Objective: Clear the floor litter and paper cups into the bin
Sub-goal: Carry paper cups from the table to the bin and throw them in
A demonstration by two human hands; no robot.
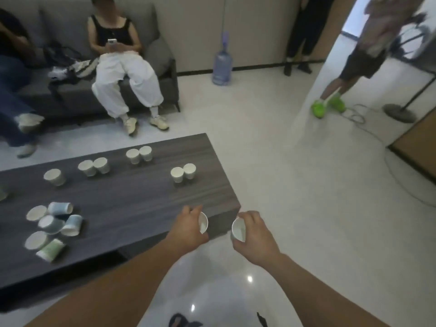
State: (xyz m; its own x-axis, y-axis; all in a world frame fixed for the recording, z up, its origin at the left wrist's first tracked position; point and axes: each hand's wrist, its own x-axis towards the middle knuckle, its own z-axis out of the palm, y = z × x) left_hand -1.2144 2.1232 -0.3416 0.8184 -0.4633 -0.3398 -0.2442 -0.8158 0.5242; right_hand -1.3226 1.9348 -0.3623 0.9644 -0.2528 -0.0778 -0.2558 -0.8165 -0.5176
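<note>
— Both hands are busy. The left hand point(188, 228) has its fingers curled round the left cup point(203, 223), and the right hand point(253, 233) grips the right cup point(237, 230). Both are just off the near right corner of the table point(141, 204).

— They're tilted, mouths facing each other. Any dregs would run onto the floor point(295, 185).

— The insides look white and dry to me, though it's blurry. Squeeze thin paper too hard and it buckles.

— And the rest?

— There's a heap point(54, 230) of tipped cups at the near left of the table. Further back are upright cups point(182, 173) in pairs, plus a single one. I can't tell whether those hold anything, so I'd lift them level.

— Where's the bin?

— I can't see it from here. Going right, I'd watch that cable point(377, 138) looped across the floor, because it could catch a foot. The jug point(222, 64) stands by the far wall.
</note>
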